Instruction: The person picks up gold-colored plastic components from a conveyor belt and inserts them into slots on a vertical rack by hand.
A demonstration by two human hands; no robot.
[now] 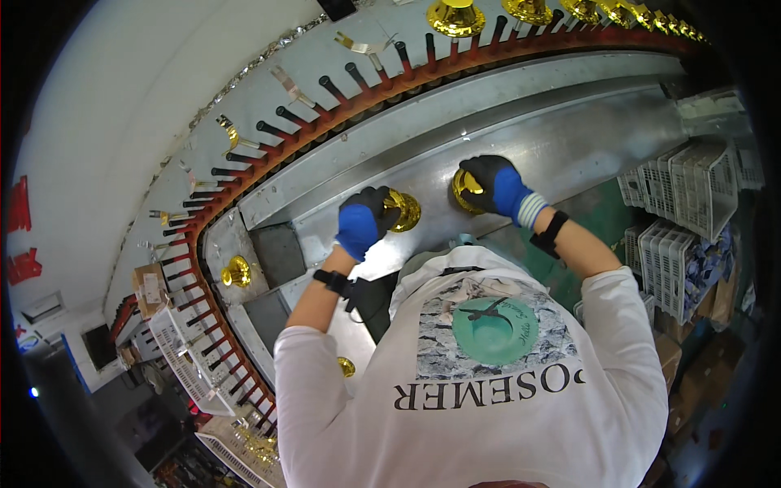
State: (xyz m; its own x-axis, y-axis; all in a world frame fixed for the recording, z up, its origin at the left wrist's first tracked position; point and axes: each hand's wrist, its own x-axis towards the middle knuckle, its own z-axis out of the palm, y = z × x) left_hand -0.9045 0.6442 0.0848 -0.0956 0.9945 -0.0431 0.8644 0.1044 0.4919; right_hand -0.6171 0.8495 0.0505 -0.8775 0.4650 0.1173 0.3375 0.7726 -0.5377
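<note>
Both my hands wear blue and black gloves. My left hand (364, 223) is closed on a shiny gold bell-shaped piece (408, 211) tipped on its side over the metal work surface (561, 134). A little to the right, my right hand (498, 185) grips a second gold bell-shaped piece (465, 193), close to the same surface. The two pieces are apart, with their rounded ends toward each other. My fingertips are partly hidden behind the gloves and the pieces.
Beyond the work surface curves an orange conveyor rail (325, 122) with black-tipped upright pegs, some bearing gold pieces (455, 18). Another gold piece (237, 272) stands on a ledge at left. White plastic crates (704, 187) are stacked at right; a white basket (183, 358) sits lower left.
</note>
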